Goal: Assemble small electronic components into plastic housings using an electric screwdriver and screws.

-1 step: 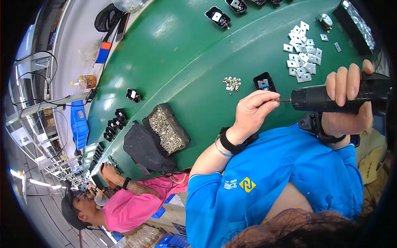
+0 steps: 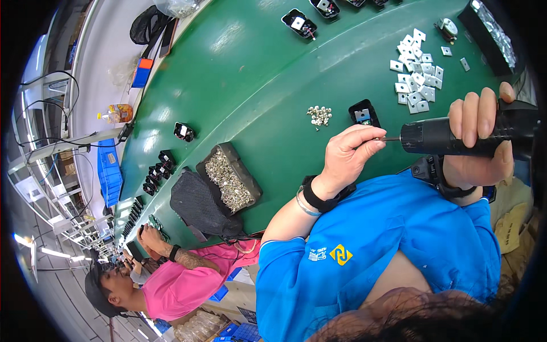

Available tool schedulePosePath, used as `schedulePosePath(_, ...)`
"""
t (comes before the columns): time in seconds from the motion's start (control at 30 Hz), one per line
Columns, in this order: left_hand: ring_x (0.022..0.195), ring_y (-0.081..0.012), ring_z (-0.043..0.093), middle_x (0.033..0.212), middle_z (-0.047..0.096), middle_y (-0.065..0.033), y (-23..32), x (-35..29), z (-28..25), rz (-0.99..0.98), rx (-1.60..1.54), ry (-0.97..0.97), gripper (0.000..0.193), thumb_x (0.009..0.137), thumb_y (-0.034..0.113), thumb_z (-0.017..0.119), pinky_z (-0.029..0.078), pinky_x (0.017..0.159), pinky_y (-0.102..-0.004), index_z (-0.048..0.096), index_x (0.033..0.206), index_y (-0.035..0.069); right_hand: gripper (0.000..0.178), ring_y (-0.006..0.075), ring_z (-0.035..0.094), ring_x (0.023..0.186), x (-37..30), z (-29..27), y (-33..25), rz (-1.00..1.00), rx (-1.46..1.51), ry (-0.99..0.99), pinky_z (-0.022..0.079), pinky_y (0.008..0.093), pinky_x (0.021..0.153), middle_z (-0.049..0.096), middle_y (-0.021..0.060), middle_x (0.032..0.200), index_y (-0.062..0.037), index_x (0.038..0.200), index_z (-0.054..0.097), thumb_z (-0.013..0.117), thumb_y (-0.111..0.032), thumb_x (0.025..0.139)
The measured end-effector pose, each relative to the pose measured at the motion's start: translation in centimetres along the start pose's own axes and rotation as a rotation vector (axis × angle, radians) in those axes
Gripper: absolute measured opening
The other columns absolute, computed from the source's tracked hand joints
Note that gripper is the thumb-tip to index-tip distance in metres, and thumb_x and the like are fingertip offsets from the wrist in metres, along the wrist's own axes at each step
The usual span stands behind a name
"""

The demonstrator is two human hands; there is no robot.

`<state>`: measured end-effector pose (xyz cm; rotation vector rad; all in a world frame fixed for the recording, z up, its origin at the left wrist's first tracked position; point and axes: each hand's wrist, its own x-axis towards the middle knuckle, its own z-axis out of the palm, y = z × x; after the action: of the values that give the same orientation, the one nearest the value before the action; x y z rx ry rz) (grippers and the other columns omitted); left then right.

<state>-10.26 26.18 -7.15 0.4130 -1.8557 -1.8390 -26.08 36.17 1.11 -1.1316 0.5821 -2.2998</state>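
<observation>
My right hand [image 2: 477, 131] is wrapped round a black electric screwdriver [image 2: 421, 135], held level with its thin bit [image 2: 392, 138] pointing left. At the bit's tip, the thumb and forefinger of my left hand [image 2: 352, 153] are pinched together. Whatever lies between those fingertips is too small to make out. Just beyond my left hand sits a small black housing [image 2: 358, 108] with a light square plate inside. A little pile of screws [image 2: 320, 115] lies left of that housing. Past the screwdriver is a heap of silver square plates with holes [image 2: 419, 80].
A dark bin of screws [image 2: 253, 191] stands left on the green table [image 2: 239, 85], beside a black mesh bag [image 2: 196, 199]. More black housings [image 2: 299, 23] line the far side. A long black box [image 2: 490, 34] stands far right. A co-worker in pink [image 2: 182, 279] works at left.
</observation>
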Motion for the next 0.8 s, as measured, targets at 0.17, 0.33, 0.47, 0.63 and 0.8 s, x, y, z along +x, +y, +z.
schedulePosePath(0.17,0.07,-0.0144,0.058,0.084,0.057,-0.0104,0.0,0.0,0.1,0.051,-0.006,-0.046,0.014,0.074,0.0,0.058,0.048,0.063,-0.0218,0.059,0.088,-0.002,0.054,0.0114,0.045,0.061,-0.3,-0.6,-0.3,0.027,-0.007,-0.004,0.037,0.0256,0.057,0.043,0.0017,0.074,-0.0059,0.12,0.026,0.052,-0.026,0.077)
schedulePosePath(0.33,0.07,-0.0151,0.057,0.082,0.057,-0.0111,0.0,-0.2,0.2,0.007,-0.139,-0.126,0.015,0.078,0.005,0.055,0.048,0.061,-0.0227,0.058,0.09,-0.003,0.055,0.011,0.045,0.059,-0.4,-0.1,-0.2,0.034,0.008,0.027,0.038,0.025,0.056,0.043,0.0011,0.072,-0.0062,0.12,0.026,0.053,-0.027,0.076)
schedulePosePath(0.47,0.069,-0.0148,0.057,0.081,0.056,-0.0107,-0.2,-0.5,0.0,-0.04,-0.204,-0.186,0.016,0.081,0.009,0.052,0.047,0.06,-0.0238,0.057,0.092,-0.003,0.059,0.0109,0.046,0.058,-0.6,0.0,-0.1,0.044,0.014,0.037,0.038,0.0241,0.055,0.044,0.001,0.072,-0.0058,0.119,0.026,0.056,-0.027,0.074)
schedulePosePath(0.63,0.069,-0.0142,0.056,0.08,0.056,-0.0097,-0.4,-1.0,0.1,-0.28,-0.511,-0.223,0.018,0.083,0.013,0.05,0.047,0.061,-0.0249,0.056,0.09,-0.003,0.062,0.0111,0.046,0.057,-0.7,0.1,-0.1,0.017,0.028,0.017,0.038,0.0239,0.055,0.044,0.0012,0.072,-0.005,0.119,0.025,0.059,-0.028,0.073)
schedulePosePath(0.8,0.069,-0.0143,0.055,0.082,0.055,-0.0088,-0.3,-1.0,-0.3,-0.207,-0.352,-0.252,0.021,0.082,0.015,0.052,0.046,0.062,-0.0249,0.054,0.093,-0.002,0.061,0.0113,0.046,0.058,-0.6,-0.3,0.4,0.027,0.061,-0.079,0.038,0.0239,0.054,0.044,0.0015,0.072,-0.0051,0.119,0.025,0.059,-0.027,0.073)
